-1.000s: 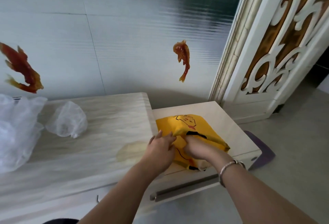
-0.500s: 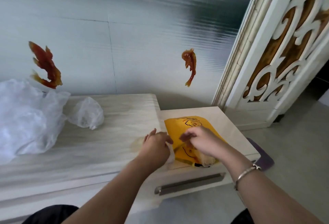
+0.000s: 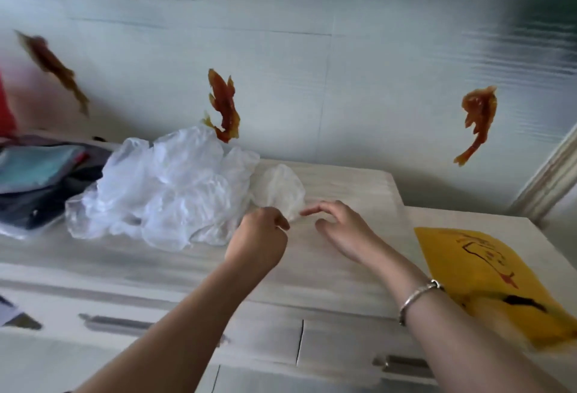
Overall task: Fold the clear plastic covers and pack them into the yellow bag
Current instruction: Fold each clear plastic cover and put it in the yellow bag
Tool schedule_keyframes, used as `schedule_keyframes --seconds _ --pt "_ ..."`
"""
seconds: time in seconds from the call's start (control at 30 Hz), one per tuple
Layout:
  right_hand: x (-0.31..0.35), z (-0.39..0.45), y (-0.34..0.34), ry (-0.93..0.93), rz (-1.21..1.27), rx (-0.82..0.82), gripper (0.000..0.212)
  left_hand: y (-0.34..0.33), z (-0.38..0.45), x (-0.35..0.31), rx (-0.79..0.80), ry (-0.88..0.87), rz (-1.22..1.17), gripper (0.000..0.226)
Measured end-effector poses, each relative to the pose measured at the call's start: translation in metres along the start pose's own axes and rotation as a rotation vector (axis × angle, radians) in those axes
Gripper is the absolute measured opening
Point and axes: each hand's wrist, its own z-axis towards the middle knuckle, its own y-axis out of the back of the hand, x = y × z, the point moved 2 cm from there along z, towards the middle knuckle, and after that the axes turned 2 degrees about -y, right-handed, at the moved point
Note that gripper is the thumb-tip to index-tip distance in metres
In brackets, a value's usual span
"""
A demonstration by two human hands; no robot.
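While the left hand (image 3: 260, 236) curls its fingers at the lower edge of a small crumpled clear plastic cover (image 3: 281, 191) at mid-frame, whether it pinches the film cannot be told. Just right of it, the right hand (image 3: 338, 227) hovers with fingers loosely spread, holding nothing. A big heap of clear plastic covers (image 3: 165, 193) lies left of centre on the pale wood-grain cabinet top (image 3: 343, 267), and the flat yellow plastic bag (image 3: 487, 274) lies at lower right.

— How are your hands set?
— Your left hand (image 3: 260, 238) is curled, thumb and fingertips drawn together at the front. Your right hand (image 3: 342, 230) is spread, fingers loosely extended and pointing left.
— And your arms?
— Both forearms are bare, reaching forward.
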Motion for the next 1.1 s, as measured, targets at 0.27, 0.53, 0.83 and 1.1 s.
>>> schedule_keyframes --seconds 0.27,0.53,0.83,1.1 --pt "-0.015 0.042 -0.044 -0.094 0.311 0.030 0.027 0.021 0.010 0.017 0.058 0.038 0.010 0.044" --pt "0.006 0.000 0.012 -0.055 0.509 -0.250 0.034 0.019 0.013 -0.004 -0.088 -0.161 -0.171 0.029" --pt "0.009 -0.056 0.055 -0.152 0.812 -0.109 0.024 -0.009 -0.003 -0.031 0.172 -0.075 -0.454 0.024" --pt "0.004 -0.067 0.061 -0.236 1.002 -0.052 0.025 -0.016 -0.011 -0.041 0.134 0.040 -0.754 0.014"
